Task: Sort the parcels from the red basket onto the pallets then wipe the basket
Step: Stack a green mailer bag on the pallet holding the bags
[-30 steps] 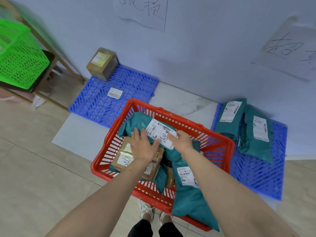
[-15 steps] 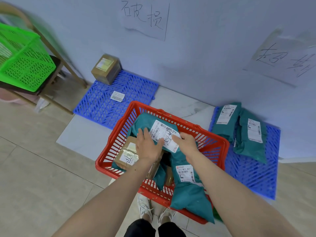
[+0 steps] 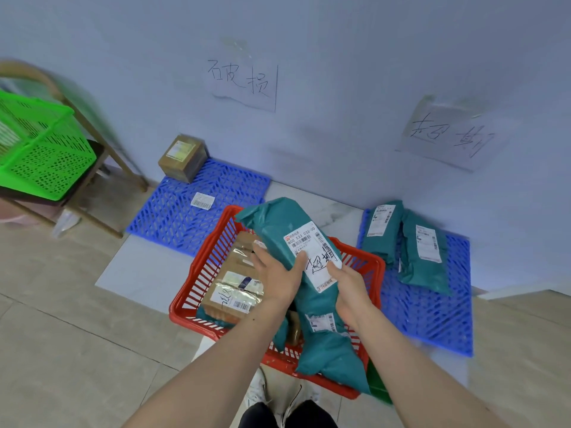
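The red basket (image 3: 197, 278) stands on the floor in front of me. Both hands hold a teal parcel (image 3: 275, 220) with a white handwritten label, lifted above the basket. My left hand (image 3: 276, 274) grips its left side, thumb on the label. My right hand (image 3: 349, 288) grips its right side. Inside the basket lie a taped cardboard box (image 3: 231, 299) and another teal parcel (image 3: 330, 350) that hangs over the near rim. A blue pallet (image 3: 185, 211) at the left carries a cardboard box (image 3: 182, 157) and a loose label. The right blue pallet (image 3: 432, 316) carries two teal parcels (image 3: 408, 242).
A green basket (image 3: 40, 152) sits on a wooden chair at the far left. Two handwritten paper signs (image 3: 244, 81) hang on the wall above the pallets. My shoes (image 3: 256, 393) show below the basket. Pale floor tiles surround it all.
Both hands have lifted the labelled teal parcel up out of the basket and tilted it upright. The cardboard box beneath it now shows.
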A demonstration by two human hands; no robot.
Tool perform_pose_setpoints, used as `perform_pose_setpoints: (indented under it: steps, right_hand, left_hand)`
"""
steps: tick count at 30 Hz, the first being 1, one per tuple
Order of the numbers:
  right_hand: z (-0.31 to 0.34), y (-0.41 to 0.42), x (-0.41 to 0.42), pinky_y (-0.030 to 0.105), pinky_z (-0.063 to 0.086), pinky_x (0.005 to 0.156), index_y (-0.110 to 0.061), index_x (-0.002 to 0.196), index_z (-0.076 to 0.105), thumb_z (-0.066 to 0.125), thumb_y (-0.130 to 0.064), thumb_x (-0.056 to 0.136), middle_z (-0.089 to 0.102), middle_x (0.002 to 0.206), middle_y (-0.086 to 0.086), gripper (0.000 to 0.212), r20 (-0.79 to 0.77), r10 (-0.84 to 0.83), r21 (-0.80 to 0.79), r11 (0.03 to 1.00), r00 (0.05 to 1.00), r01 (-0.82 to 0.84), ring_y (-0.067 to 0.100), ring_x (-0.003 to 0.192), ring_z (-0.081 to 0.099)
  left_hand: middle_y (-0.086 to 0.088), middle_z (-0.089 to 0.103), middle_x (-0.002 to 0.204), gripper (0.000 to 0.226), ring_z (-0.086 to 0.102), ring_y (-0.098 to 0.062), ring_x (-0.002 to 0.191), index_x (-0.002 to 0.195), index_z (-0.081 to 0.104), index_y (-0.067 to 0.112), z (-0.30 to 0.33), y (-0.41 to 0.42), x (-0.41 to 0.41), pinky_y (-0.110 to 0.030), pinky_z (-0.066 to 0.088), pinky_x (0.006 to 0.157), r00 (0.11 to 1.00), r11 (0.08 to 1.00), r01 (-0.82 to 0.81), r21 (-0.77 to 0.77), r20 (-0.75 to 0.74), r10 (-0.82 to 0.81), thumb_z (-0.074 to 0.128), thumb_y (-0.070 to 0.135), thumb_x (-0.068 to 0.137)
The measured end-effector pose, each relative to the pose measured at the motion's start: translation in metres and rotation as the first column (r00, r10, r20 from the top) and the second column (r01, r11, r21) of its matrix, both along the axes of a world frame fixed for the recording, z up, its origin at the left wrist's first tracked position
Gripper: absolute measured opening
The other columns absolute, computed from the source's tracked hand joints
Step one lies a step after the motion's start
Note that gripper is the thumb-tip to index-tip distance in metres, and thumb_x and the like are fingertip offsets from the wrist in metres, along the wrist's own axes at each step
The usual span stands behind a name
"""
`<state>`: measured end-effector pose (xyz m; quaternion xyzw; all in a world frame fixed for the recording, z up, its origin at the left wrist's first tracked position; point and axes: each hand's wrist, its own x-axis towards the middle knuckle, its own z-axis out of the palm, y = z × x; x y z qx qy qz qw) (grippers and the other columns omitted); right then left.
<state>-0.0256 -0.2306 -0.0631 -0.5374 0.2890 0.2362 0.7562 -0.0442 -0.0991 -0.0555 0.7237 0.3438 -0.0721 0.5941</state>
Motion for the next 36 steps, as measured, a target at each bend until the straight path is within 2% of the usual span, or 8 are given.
perform_pose_setpoints:
  steps: [3,5,10,18,20,24,32,36]
  right_hand:
    - [0.006,-0.004,-0.003,0.047,0.055,0.087,-0.005,0.113,0.067,0.051,-0.008,0.101,0.073,0.107,0.019,0.02,-0.008,-0.045,0.047,0.998,0.999,0.045,0.034,0.095,0.069]
    - [0.01,-0.006,-0.002,0.052,0.053,0.093,-0.003,0.115,0.066,0.051,-0.007,0.1,0.072,0.11,0.021,0.022,-0.011,-0.056,0.054,0.997,0.998,0.056,0.037,0.099,0.068]
    - [0.02,-0.012,-0.002,0.05,0.054,0.092,-0.007,0.11,0.068,0.052,-0.006,0.1,0.074,0.106,0.019,0.019,0.002,-0.068,0.074,0.995,0.998,0.067,0.034,0.095,0.069]
    - [0.027,-0.025,0.004,0.024,0.054,0.054,-0.005,0.114,0.069,0.069,-0.016,0.091,0.078,0.098,0.012,0.026,0.091,-0.011,-0.119,0.993,0.996,0.021,0.023,0.083,0.075]
    - [0.028,-0.026,0.006,0.024,0.055,0.056,-0.006,0.116,0.069,0.071,-0.022,0.09,0.078,0.1,0.011,0.03,0.112,-0.006,-0.14,0.99,0.994,0.022,0.022,0.084,0.075]
    - [0.028,-0.028,0.011,0.036,0.059,0.075,-0.013,0.129,0.062,0.073,-0.035,0.088,0.076,0.108,0.009,0.047,0.062,0.006,-0.106,0.994,0.998,0.001,0.026,0.098,0.074]
    - [0.029,-0.036,0.011,0.032,0.059,0.065,-0.012,0.128,0.062,0.068,-0.031,0.093,0.077,0.107,0.01,0.04,0.047,-0.021,-0.062,0.998,0.999,0.024,0.024,0.093,0.076]
    - [0.028,-0.038,0.011,0.033,0.059,0.067,-0.011,0.126,0.062,0.07,-0.03,0.092,0.077,0.105,0.01,0.04,0.053,-0.04,-0.076,0.996,0.998,0.044,0.025,0.092,0.075]
  left_hand:
    - [-0.004,0.045,0.149,0.111,0.05,-0.02,0.131,0.151,0.002,0.03,0.005,-0.006,-0.001,-0.046,0.043,0.109,0.998,0.977,-0.04,-0.208,0.031,0.047,0.072,0.062,0.072]
    - [0.0,0.055,0.138,0.089,0.058,-0.017,0.121,0.15,0.014,0.027,0.008,-0.01,0.0,-0.04,0.048,0.103,0.995,0.964,-0.022,-0.264,0.092,0.047,0.071,0.045,0.084]
    - [0.006,0.058,0.126,0.071,0.06,-0.013,0.114,0.146,0.022,0.027,0.019,-0.015,0.004,-0.018,0.049,0.081,0.983,0.954,0.012,-0.298,0.18,0.043,0.067,0.028,0.092]
    - [0.002,0.063,0.125,0.067,0.066,-0.017,0.108,0.138,0.027,0.032,0.017,-0.016,0.015,-0.044,0.053,0.097,0.988,0.945,0.038,-0.324,0.151,0.013,0.071,0.034,0.087]
    - [0.001,0.063,0.126,0.067,0.066,-0.018,0.108,0.136,0.028,0.034,0.017,-0.017,0.015,-0.044,0.053,0.096,0.989,0.946,0.06,-0.32,0.149,-0.012,0.072,0.036,0.086]
    - [0.001,0.064,0.124,0.064,0.067,-0.017,0.105,0.139,0.028,0.033,0.018,-0.024,0.015,-0.041,0.055,0.094,0.988,0.938,0.111,-0.328,0.142,-0.067,0.069,0.036,0.089]
    - [0.003,0.064,0.123,0.059,0.067,-0.015,0.104,0.138,0.03,0.035,0.019,-0.029,0.02,-0.038,0.056,0.091,0.977,0.929,0.187,-0.318,0.159,-0.142,0.065,0.041,0.091]
    - [0.004,0.066,0.117,0.05,0.068,-0.013,0.1,0.13,0.032,0.033,0.022,-0.031,0.02,-0.028,0.055,0.078,0.975,0.925,0.199,-0.324,0.157,-0.155,0.064,0.039,0.092]
